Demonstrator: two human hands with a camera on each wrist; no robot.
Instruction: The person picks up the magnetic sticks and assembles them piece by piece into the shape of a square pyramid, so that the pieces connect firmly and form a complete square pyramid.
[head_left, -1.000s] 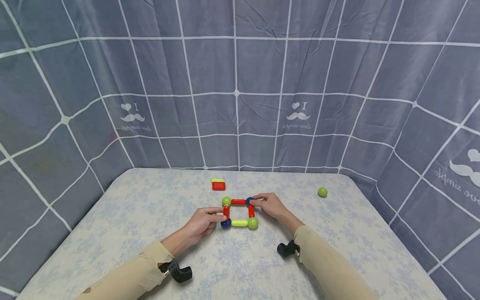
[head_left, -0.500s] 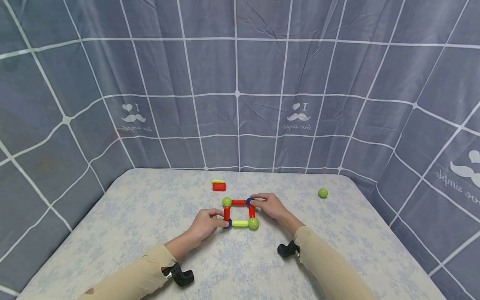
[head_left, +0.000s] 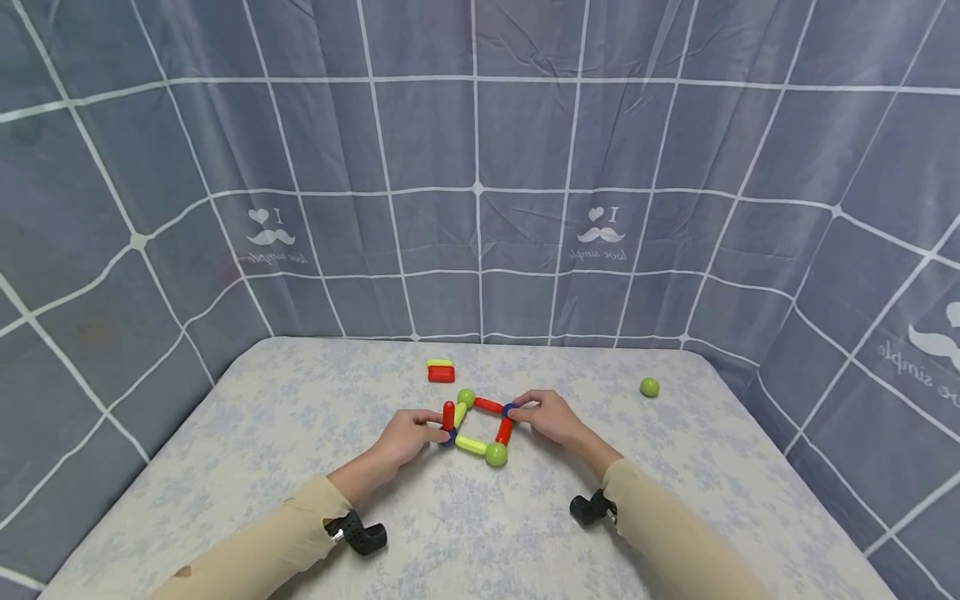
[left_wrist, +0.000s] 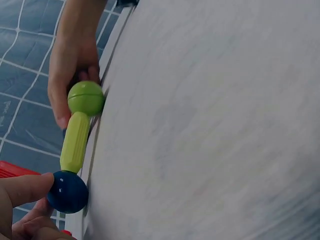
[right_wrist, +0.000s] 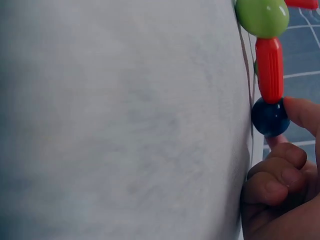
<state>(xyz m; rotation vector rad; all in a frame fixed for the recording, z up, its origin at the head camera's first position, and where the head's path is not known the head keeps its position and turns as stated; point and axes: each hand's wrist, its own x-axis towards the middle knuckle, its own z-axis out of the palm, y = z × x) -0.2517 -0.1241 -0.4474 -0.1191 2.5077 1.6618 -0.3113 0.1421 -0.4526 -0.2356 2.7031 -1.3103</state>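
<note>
A four-sided frame of magnetic rods and balls lies on the table, turned askew. My left hand [head_left: 407, 436] pinches its left blue ball [left_wrist: 69, 192] between thumb and fingers. From that ball a red rod [head_left: 448, 415] stands up. My right hand [head_left: 553, 416] holds the right blue ball [right_wrist: 270, 118] in a thumb-and-finger pinch. Green balls form the far corner [head_left: 467, 397] and the near corner [head_left: 496, 454]. Yellow rods make the left side [head_left: 461, 415] and the near side [head_left: 472, 446]; red rods make the far side [head_left: 488, 405] and the right side [head_left: 504, 431].
Behind the frame, a yellow rod [head_left: 439, 362] lies alongside red rod pieces [head_left: 441, 375]. A loose green ball [head_left: 649, 387] sits at the far right of the patterned tabletop [head_left: 315, 400]. A grey gridded curtain [head_left: 525, 150] surrounds the table's back and sides.
The rod frame has turned clockwise as seen from above, its left blue ball moving away and its near green ball moving left. My left hand shifted its fingers on the left blue ball.
</note>
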